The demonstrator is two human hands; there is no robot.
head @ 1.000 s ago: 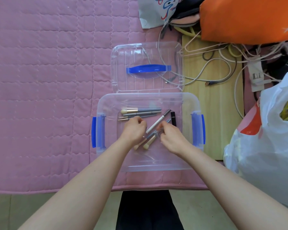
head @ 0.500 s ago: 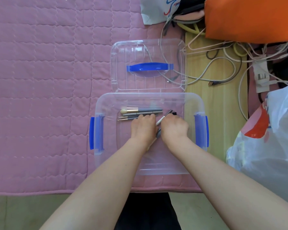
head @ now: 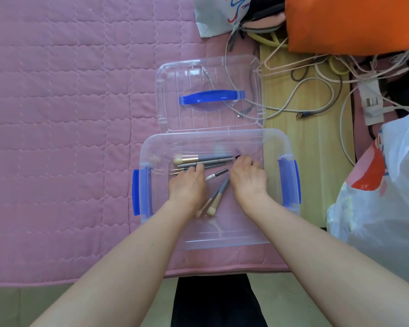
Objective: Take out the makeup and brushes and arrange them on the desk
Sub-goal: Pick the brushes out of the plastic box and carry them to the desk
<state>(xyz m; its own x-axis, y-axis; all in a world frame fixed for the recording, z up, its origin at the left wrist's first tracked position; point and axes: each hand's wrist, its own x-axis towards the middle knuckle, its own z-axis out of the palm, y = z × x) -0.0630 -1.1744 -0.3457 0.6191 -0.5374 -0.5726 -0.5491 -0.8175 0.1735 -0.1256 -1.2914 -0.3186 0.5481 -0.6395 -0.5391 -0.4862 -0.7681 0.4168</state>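
A clear plastic box (head: 273, 140) with blue latches sits open on the pink quilted mat. Along its far side lies a row of grey-handled makeup brushes (head: 206, 159). Two more brushes (head: 219, 197) lie diagonally on the box floor between my hands, with a slim silver and black brush (head: 217, 174) above them. My left hand (head: 187, 187) is palm down, its fingertips curled onto the lower brushes of the row. My right hand (head: 247, 178) is palm down too, its fingertips closed on a small black tube (head: 237, 157).
The clear lid (head: 165, 90) with a blue handle lies just beyond the box. To the right, tangled cables (head: 316, 90) cross a wooden board, with a white plastic bag (head: 376, 208) nearer. An orange bag (head: 352, 22) sits at the back right. Pink mat stretches to the left.
Both hands have let go of the diagonal brushes and moved apart toward the far side of the box, the left to the brush row, the right to the black tube.
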